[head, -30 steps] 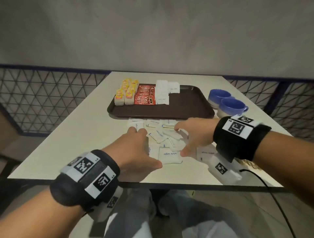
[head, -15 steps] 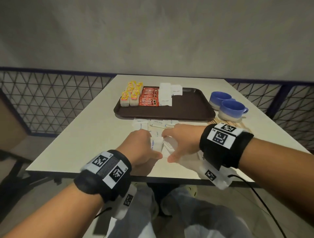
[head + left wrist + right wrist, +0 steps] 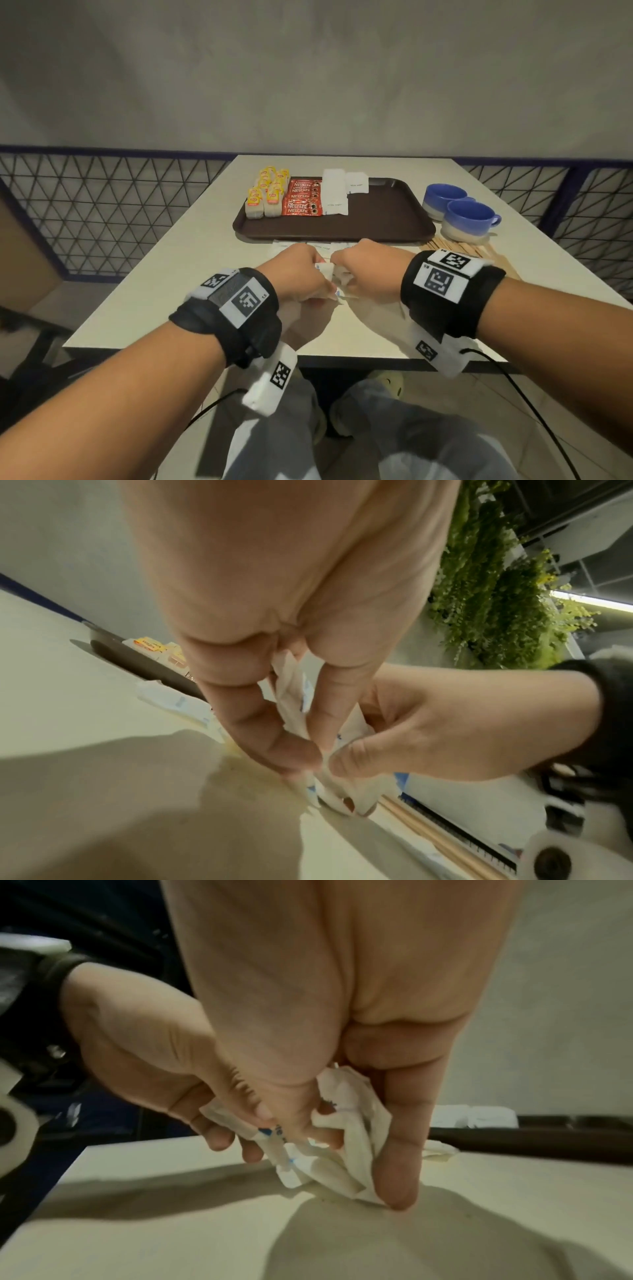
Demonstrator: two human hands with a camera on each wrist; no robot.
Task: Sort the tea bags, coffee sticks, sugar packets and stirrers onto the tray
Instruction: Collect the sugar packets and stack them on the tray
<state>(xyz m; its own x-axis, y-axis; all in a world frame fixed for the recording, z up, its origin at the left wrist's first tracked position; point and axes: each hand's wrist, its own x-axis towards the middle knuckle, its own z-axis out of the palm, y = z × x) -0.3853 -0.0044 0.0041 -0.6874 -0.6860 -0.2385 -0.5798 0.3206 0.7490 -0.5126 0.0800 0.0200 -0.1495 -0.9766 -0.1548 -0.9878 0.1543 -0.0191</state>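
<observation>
Both hands meet over the table's near middle and squeeze a bunch of white sugar packets (image 3: 334,274) between them. My left hand (image 3: 301,274) curls round the packets (image 3: 291,704) from the left. My right hand (image 3: 363,270) grips the same bunch (image 3: 346,1139) from the right, its fingertips on the tabletop. The brown tray (image 3: 383,219) beyond holds yellow-tagged tea bags (image 3: 267,198), red coffee sticks (image 3: 303,200) and two stacks of sugar packets (image 3: 337,197). Wooden stirrers (image 3: 455,247) lie on the table right of my right hand.
Two blue cups (image 3: 469,219) stand right of the tray, behind the stirrers. A few loose sugar packets (image 3: 284,245) lie between my hands and the tray's front rim. A wire fence (image 3: 102,212) runs behind the white table (image 3: 164,294).
My hands swept inward from the spread-out packets and closed together, bunching the packets up between them. The head view has shifted a little.
</observation>
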